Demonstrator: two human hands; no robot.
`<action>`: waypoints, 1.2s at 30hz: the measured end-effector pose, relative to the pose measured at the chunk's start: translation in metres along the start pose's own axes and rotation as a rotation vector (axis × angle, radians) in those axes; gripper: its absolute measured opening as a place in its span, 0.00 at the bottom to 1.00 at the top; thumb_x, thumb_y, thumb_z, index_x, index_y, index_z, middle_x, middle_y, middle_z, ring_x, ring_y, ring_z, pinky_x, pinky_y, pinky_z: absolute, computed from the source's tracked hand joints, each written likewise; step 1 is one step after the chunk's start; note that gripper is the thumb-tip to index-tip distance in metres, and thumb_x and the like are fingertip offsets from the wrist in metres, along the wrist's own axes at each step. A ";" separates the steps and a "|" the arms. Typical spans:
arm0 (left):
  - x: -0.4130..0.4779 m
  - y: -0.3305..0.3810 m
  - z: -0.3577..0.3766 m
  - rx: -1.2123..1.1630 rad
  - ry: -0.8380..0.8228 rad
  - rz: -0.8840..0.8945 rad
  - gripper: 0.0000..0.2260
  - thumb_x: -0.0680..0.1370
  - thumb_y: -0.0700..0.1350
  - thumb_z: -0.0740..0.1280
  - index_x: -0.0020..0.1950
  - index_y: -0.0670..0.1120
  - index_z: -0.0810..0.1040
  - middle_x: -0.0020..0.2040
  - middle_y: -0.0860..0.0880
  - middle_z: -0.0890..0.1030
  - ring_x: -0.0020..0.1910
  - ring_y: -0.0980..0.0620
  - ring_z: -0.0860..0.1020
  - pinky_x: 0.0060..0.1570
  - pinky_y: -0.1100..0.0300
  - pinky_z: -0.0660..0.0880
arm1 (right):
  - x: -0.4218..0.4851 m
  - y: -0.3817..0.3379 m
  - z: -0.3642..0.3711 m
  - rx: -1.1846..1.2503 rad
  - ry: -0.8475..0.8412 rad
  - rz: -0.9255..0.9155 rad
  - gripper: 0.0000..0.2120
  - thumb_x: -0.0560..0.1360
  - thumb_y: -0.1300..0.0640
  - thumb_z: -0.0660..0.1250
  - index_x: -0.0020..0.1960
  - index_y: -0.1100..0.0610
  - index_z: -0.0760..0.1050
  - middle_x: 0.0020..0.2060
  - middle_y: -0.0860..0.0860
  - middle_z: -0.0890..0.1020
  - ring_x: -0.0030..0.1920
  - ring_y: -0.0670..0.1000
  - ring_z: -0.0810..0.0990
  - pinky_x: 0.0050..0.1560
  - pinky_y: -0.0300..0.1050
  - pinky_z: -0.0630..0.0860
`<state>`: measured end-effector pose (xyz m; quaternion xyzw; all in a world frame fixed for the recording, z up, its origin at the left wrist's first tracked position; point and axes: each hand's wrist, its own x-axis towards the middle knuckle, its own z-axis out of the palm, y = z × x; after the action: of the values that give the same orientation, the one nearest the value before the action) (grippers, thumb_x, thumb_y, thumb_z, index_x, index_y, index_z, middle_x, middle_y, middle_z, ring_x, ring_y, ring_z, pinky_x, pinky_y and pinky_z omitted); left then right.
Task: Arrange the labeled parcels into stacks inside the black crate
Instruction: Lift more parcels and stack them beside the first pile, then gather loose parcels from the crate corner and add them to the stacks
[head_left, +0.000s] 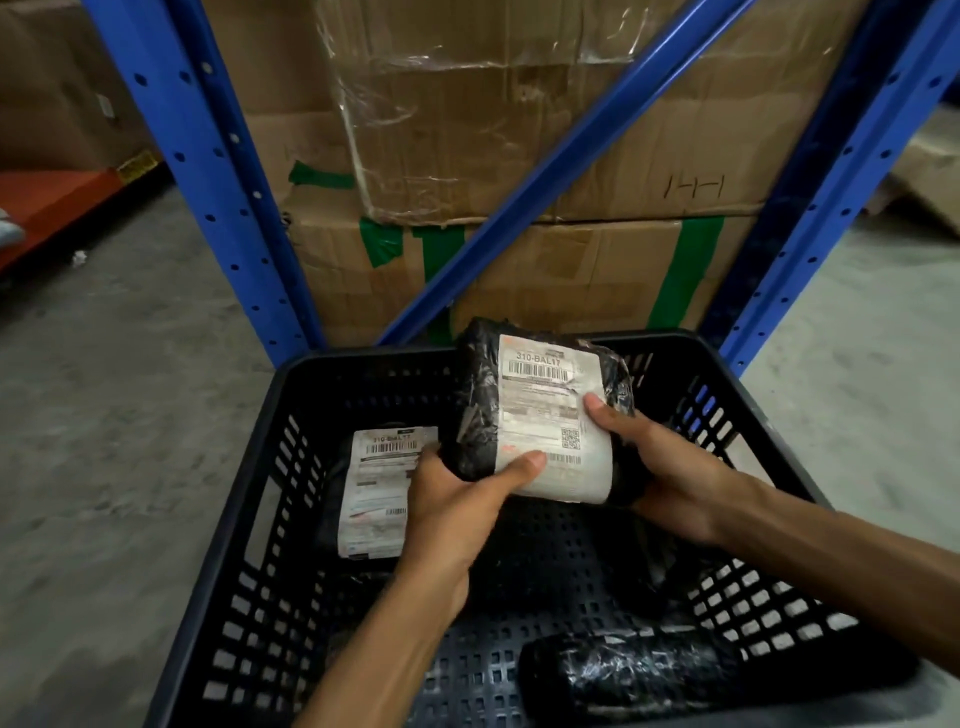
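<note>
Two hands: left hand (457, 499) and right hand (670, 467) share one labeled parcel (540, 415), held above the middle of the black crate (249, 519)
Fingers: left thumb lies across the label's lower edge with the other fingers curled under; right thumb (597, 408) presses the label's right side, the rest hidden behind the wrap
Parcel axis: long axis runs away from the person, tilted up; label faces the camera, its code line at the far end
Second parcel (384, 488): lies label-up against the left wall
Third parcel (628, 675): near corner, label not visible
Doing it well: probably lower it flat, label up, edges squared to the second parcel, both hands letting go together
</note>
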<state>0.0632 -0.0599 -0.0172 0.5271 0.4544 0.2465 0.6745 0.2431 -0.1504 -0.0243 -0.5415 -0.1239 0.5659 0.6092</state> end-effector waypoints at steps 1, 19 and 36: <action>0.001 -0.002 0.003 0.071 0.050 0.013 0.38 0.61 0.44 0.83 0.68 0.51 0.70 0.57 0.55 0.82 0.52 0.58 0.82 0.52 0.61 0.78 | -0.001 0.005 -0.010 -0.017 0.001 0.006 0.19 0.76 0.50 0.70 0.66 0.53 0.79 0.61 0.56 0.84 0.61 0.58 0.83 0.58 0.57 0.81; 0.089 -0.091 0.056 0.564 -0.022 -0.293 0.22 0.75 0.34 0.63 0.70 0.39 0.71 0.66 0.41 0.79 0.61 0.43 0.79 0.57 0.54 0.79 | 0.061 0.082 -0.039 -0.395 0.372 0.196 0.17 0.80 0.54 0.65 0.62 0.66 0.77 0.57 0.61 0.84 0.51 0.58 0.83 0.48 0.49 0.80; 0.096 -0.095 0.071 0.498 -0.079 -0.337 0.31 0.75 0.37 0.62 0.78 0.39 0.62 0.73 0.38 0.72 0.69 0.38 0.74 0.65 0.45 0.75 | 0.060 0.003 -0.016 -1.534 0.246 0.052 0.17 0.79 0.59 0.60 0.65 0.62 0.77 0.64 0.60 0.79 0.65 0.60 0.77 0.62 0.48 0.75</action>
<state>0.1561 -0.0475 -0.1371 0.6025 0.5554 -0.0084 0.5731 0.2735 -0.1099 -0.0613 -0.8734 -0.3996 0.2718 0.0598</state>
